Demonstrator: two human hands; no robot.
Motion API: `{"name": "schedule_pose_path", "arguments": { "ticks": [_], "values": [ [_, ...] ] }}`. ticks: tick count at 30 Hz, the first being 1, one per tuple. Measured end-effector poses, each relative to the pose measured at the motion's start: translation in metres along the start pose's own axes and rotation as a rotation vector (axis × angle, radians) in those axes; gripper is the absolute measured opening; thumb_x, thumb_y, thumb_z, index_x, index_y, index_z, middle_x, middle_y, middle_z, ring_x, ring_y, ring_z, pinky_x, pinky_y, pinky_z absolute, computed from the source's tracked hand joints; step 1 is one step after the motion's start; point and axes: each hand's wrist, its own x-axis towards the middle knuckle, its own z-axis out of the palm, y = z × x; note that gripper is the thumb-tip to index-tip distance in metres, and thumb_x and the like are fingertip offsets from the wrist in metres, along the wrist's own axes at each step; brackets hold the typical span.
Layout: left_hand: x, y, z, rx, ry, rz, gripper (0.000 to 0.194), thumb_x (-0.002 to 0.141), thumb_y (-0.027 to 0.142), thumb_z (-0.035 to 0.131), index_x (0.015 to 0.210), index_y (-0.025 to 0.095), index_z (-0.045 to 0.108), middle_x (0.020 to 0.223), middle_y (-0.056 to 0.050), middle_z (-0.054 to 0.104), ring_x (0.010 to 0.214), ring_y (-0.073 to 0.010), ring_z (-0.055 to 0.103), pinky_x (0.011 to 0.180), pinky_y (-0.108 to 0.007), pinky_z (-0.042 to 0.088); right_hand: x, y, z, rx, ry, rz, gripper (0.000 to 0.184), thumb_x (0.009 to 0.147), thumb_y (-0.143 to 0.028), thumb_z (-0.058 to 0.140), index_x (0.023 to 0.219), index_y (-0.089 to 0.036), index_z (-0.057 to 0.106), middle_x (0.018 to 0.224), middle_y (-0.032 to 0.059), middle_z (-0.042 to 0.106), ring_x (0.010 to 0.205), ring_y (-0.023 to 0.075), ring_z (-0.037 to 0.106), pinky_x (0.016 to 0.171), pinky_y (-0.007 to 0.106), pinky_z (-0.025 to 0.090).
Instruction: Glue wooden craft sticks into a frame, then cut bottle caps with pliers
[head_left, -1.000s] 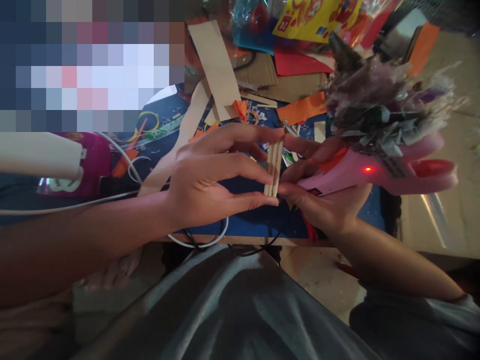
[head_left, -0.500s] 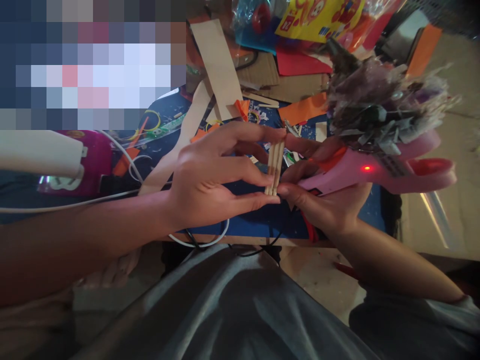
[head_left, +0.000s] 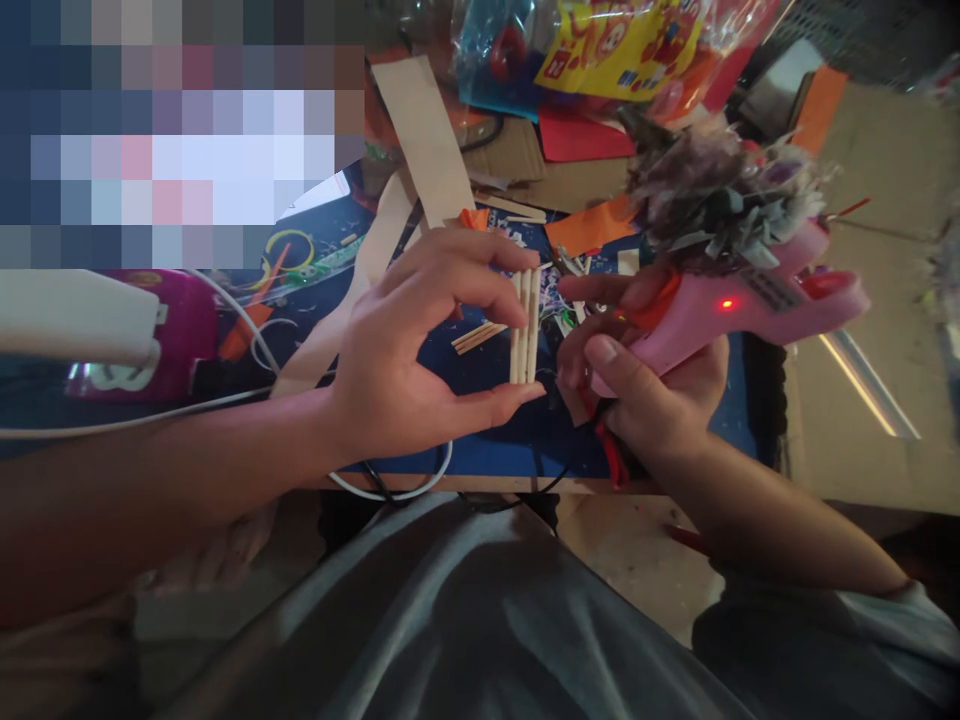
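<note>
- Magenta socket block [head_left: 187, 325] is set on the blue worktop [head_left: 495, 456].
- Above it, by the widely arched left hand [head_left: 405, 340], wooden sticks [head_left: 523, 345] are pinched at both ends, apparently for alignment.
- Pink tool [head_left: 690, 325], likely a glue gun, is gripped beside them by the curled right hand [head_left: 664, 400].

The number 24 stands on the yellow package label [head_left: 619, 52]

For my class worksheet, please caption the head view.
Left hand holds thin wooden sticks; right hand grips a pink tool with a red light.
</note>
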Motion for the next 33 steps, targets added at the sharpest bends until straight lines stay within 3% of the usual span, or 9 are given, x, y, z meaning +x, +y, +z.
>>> {"name": "schedule_pose_path", "arguments": {
  "ticks": [1,2,6,11,15,19,25,29,33],
  "values": [
    [0.0,0.0,0.0,0.02,-0.048,-0.07,0.043,0.092,0.04,0.097,0.121,0.026,0.069,0.138,-0.01,0.079,0.129,-0.0257,0.077,0.111,-0.05,0.066,0.001,0.001,0.0,0.008,0.023,-0.023,0.035,0.092,-0.041,0.1,0.107,-0.032,0.069,0.119,-0.0005,0.085,0.06,0.0131,0.073,0.052,0.033,0.06],
    [0.0,0.001,0.001,0.002,0.004,-0.037,0.046,0.088,0.044,0.098,0.119,0.026,0.069,0.131,-0.011,0.081,0.123,-0.0276,0.079,0.101,-0.049,0.066,0.002,0.002,0.0,0.016,0.045,-0.045,0.033,0.092,-0.038,0.1,0.106,-0.032,0.071,0.112,-0.0019,0.083,0.062,0.0134,0.073,0.055,0.032,0.061],
    [-0.001,0.0,0.001,0.003,-0.023,-0.053,0.052,0.084,0.048,0.099,0.122,0.029,0.069,0.133,-0.011,0.082,0.12,-0.0283,0.079,0.088,-0.045,0.063,0.004,0.005,-0.001,0.03,0.078,-0.06,0.022,0.096,-0.026,0.094,0.105,-0.03,0.074,0.096,-0.0042,0.082,0.067,0.015,0.076,0.061,0.031,0.063],
    [-0.001,-0.003,0.002,0.006,-0.041,-0.045,0.055,0.083,0.052,0.098,0.126,0.033,0.069,0.134,-0.009,0.082,0.118,-0.0289,0.079,0.083,-0.045,0.063,0.002,0.003,0.0,-0.005,0.131,-0.046,0.017,0.103,-0.032,0.089,0.108,-0.031,0.072,0.066,-0.0078,0.075,0.058,0.0162,0.071,0.057,0.03,0.057],
    [-0.002,0.001,0.003,-0.049,-0.072,-0.057,0.062,0.077,0.053,0.102,0.127,0.033,0.071,0.134,-0.009,0.082,0.116,-0.0313,0.08,0.087,-0.047,0.066,0.003,0.002,0.001,-0.056,0.139,0.007,0.03,0.096,-0.041,0.095,0.105,-0.031,0.069,0.094,-0.0021,0.086,0.068,0.0178,0.076,0.062,0.033,0.062],
    [-0.003,0.006,0.005,-0.105,-0.099,-0.094,0.058,0.078,0.042,0.103,0.126,0.032,0.073,0.133,-0.009,0.083,0.107,-0.0297,0.081,0.08,-0.044,0.067,0.006,0.001,-0.001,-0.034,0.118,0.029,0.041,0.091,-0.052,0.099,0.102,-0.031,0.065,0.12,0.0013,0.084,0.071,0.0162,0.076,0.062,0.035,0.062],
    [0.002,-0.001,0.005,-0.147,-0.151,0.071,0.066,0.073,0.043,0.107,0.126,0.023,0.074,0.128,-0.016,0.084,0.107,-0.0274,0.084,0.075,-0.036,0.072,0.018,0.0,-0.007,0.04,0.18,-0.065,0.037,0.093,-0.043,0.097,0.104,-0.033,0.064,0.105,-0.0047,0.077,0.052,0.0092,0.062,0.048,0.03,0.049],
    [0.003,-0.003,0.008,-0.154,-0.117,0.061,0.062,0.074,0.047,0.105,0.124,0.027,0.075,0.127,-0.014,0.085,0.094,-0.0254,0.083,0.068,-0.037,0.072,0.027,0.0,-0.011,0.059,0.31,-0.074,0.05,0.083,-0.048,0.104,0.103,-0.036,0.06,0.097,-0.0076,0.077,0.048,0.0106,0.058,0.045,0.031,0.047],
    [0.001,0.002,0.011,-0.21,-0.126,-0.03,0.064,0.072,0.055,0.106,0.122,0.029,0.075,0.126,-0.012,0.085,0.088,-0.0237,0.082,0.063,-0.035,0.07,0.025,-0.005,-0.012,0.069,0.165,0.037,0.063,0.075,-0.055,0.109,0.103,-0.033,0.057,0.105,-0.0051,0.085,0.048,0.0102,0.059,0.047,0.03,0.053]
  ]
}}
